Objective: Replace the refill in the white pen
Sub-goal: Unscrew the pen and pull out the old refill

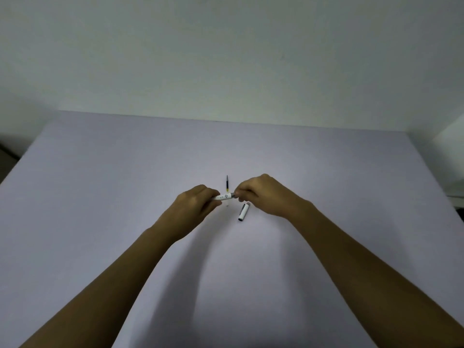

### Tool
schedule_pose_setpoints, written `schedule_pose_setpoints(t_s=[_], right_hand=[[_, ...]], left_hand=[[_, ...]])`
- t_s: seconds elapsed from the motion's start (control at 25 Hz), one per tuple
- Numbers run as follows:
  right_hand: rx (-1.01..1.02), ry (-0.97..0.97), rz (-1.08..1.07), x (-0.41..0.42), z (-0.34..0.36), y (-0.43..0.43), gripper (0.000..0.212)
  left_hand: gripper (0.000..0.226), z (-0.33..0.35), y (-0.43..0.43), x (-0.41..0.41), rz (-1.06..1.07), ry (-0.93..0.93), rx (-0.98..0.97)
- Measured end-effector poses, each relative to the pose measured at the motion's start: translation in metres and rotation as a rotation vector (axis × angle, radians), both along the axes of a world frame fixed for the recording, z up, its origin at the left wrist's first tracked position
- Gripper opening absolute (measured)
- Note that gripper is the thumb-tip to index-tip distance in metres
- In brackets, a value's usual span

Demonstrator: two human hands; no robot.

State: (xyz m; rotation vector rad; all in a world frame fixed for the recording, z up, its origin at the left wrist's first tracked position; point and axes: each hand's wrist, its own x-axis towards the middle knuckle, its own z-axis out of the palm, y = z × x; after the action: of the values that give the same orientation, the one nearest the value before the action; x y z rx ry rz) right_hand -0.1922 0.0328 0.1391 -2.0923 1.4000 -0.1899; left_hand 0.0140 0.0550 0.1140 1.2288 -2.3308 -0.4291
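Observation:
The white pen barrel (224, 196) lies level between my two hands, a little above the table. My left hand (194, 204) grips its left end. My right hand (261, 194) pinches its right end, where a dark tip section shows. A thin refill (227, 184) with a dark upper part and a yellow band lies on the table just behind the pen, pointing away from me; its lower end is hidden by the barrel. The white pen cap (244, 212) with a dark clip rests on the table below my right hand.
The work surface is a pale lilac table (125, 184) against a plain wall. A white object (452, 146) stands off the table's far right corner. A dark shape shows at the left edge.

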Motion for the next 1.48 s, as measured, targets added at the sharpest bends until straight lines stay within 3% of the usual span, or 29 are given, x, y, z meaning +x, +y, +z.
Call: schedule_pose_setpoints(t_s=[0.28,0.52,0.68,0.76,0.92,1.04,1.12,1.2,1.28,1.4,1.48], right_hand=[[-0.283,-0.146,0.072,-0.012,0.009,0.018,0.016],[0.051,-0.209,-0.103,-0.008,0.016,0.024,0.028],[-0.07,-0.314,-0.056,-0.012,0.018,0.029,0.007],[-0.034,-0.401,-0.103,-0.013,0.017,0.033,0.015],[0.105,-0.35,-0.192,-0.011,0.014,0.033,0.035],[0.056,-0.426,-0.181,-0.011,0.015,0.034,0.01],[0.026,-0.505,-0.195,-0.013,0.015,0.034,0.012],[0.063,-0.47,-0.246,-0.011,0.015,0.033,0.012],[0.15,-0.399,-0.258,-0.008,0.015,0.032,0.025],[0.095,-0.391,-0.229,-0.007,0.013,0.034,0.009],[0.046,-0.448,-0.22,-0.009,0.013,0.036,0.017]], left_hand=[[0.015,0.009,0.016,-0.007,0.008,0.007,0.006],[0.013,0.017,0.021,-0.002,0.011,-0.04,-0.08],[0.013,0.018,0.023,-0.001,-0.029,-0.027,-0.049],[0.014,0.018,0.022,-0.001,-0.044,-0.026,-0.045],[0.014,0.019,0.022,-0.002,-0.042,-0.002,-0.053],[0.014,0.019,0.023,-0.002,-0.032,0.008,-0.059],[0.015,0.019,0.023,-0.002,-0.024,0.005,-0.069],[0.015,0.019,0.023,-0.002,-0.01,0.009,-0.084],[0.014,0.019,0.022,-0.002,-0.004,0.009,-0.085],[0.014,0.018,0.023,-0.003,-0.011,0.019,-0.055],[0.014,0.018,0.023,-0.003,-0.006,0.036,-0.036]])
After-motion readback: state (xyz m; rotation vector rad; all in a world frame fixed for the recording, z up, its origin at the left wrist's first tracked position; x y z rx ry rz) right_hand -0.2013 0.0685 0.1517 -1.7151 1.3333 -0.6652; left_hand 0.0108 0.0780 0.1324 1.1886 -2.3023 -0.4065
